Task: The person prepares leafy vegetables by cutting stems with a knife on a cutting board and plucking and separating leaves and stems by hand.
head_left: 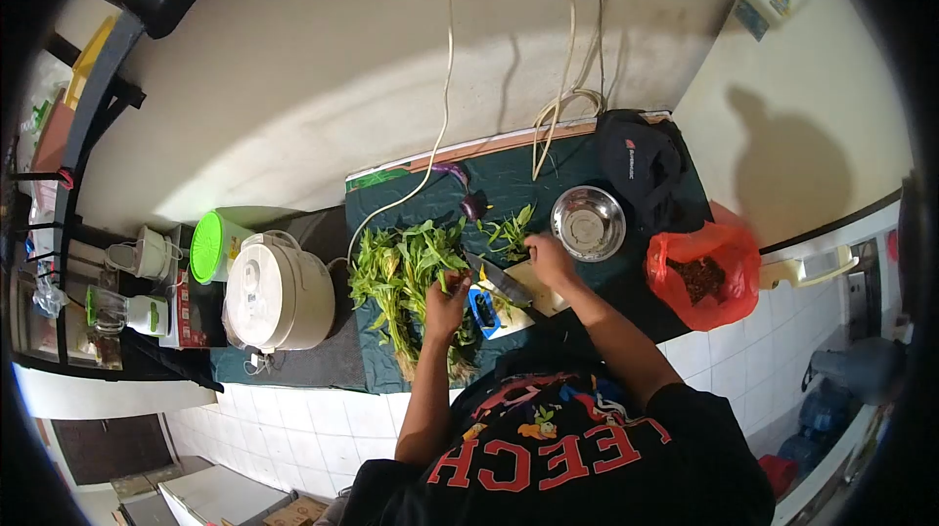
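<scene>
My left hand [446, 309] is at the right edge of a large heap of leafy greens [391, 267], its fingers closed on a piece of the greens. My right hand [551, 260] is closed beside a smaller pile of picked leaves [510, 233]; whatever its fingers hold is too small to make out. Between the hands a broad-bladed knife [501, 282] lies across a pale cutting board [536, 293]. A blue and white packet [483, 311] rests close to my left hand. Beyond my right hand stands a shiny metal bowl [588, 223].
A purple vegetable [475, 206] lies near the wall. A black bag [638, 169] and an open red plastic bag [702, 282] with brown contents are at the right. The white rice cooker [281, 291] stands left, and a white cord [448, 86] runs across the table.
</scene>
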`<state>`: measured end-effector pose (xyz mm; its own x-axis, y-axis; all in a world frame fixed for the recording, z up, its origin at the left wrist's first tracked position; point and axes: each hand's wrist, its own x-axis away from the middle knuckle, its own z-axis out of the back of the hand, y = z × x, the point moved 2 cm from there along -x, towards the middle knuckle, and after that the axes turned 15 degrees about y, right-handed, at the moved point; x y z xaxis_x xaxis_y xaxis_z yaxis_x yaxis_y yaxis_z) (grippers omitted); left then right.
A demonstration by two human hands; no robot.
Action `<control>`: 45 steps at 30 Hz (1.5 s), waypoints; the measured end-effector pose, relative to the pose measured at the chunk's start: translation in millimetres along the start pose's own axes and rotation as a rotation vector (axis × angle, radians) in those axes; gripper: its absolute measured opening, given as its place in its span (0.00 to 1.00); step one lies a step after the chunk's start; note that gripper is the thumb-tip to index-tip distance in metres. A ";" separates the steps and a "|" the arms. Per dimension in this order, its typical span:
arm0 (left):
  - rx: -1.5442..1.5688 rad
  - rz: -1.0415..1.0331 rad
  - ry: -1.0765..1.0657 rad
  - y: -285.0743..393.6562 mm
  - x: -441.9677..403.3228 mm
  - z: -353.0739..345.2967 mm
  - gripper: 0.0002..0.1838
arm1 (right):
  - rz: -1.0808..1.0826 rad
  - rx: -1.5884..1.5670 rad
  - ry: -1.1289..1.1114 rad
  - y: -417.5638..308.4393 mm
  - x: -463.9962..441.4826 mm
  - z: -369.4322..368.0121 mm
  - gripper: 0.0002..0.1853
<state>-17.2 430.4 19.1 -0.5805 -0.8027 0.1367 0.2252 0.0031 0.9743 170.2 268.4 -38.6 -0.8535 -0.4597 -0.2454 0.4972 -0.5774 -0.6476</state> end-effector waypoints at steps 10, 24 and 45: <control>-0.026 0.045 -0.004 -10.1 1.1 5.3 0.06 | 0.263 0.287 0.001 6.9 -6.1 -57.2 0.07; -0.092 0.097 -0.013 -21.7 -14.9 2.1 0.09 | 0.360 0.401 -0.216 16.5 -27.8 -60.1 0.06; 0.043 0.146 0.067 -5.1 -6.8 18.0 0.08 | 0.001 0.057 0.115 7.1 -44.9 -49.3 0.07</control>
<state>-28.5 446.6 16.5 -0.4906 -0.8296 0.2665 0.2691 0.1467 0.9519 204.3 318.2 -67.8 -0.8637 -0.3817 -0.3291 0.5032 -0.6162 -0.6059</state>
